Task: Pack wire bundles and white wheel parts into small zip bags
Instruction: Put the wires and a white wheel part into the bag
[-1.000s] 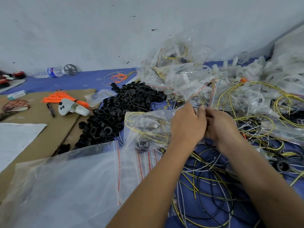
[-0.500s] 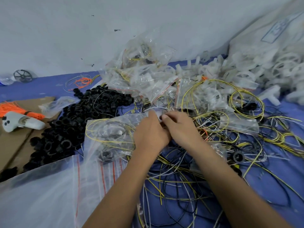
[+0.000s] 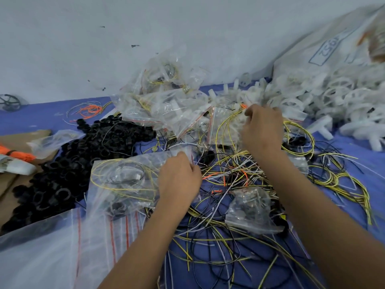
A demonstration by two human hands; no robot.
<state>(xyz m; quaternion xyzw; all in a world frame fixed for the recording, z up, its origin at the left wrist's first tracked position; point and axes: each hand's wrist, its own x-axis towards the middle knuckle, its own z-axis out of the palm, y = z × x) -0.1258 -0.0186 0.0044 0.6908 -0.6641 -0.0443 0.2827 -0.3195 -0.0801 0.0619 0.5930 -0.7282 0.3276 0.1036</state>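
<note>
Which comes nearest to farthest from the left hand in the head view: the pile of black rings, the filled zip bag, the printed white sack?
1. Filled zip bag: touching the left hand, just to its left.
2. Pile of black rings: farther left, beyond the bag.
3. Printed white sack: far right, against the wall.

Under your left fingers [image 3: 183, 161] lies a glossy, crinkled clear plastic zip bag [image 3: 123, 180]. By your right fingertips [image 3: 250, 111] sit matt white plastic wheel parts [image 3: 337, 97]; below them, smooth plastic-coated yellow and black wires [image 3: 220, 205] cross matt blue cloth [image 3: 370, 159].
</note>
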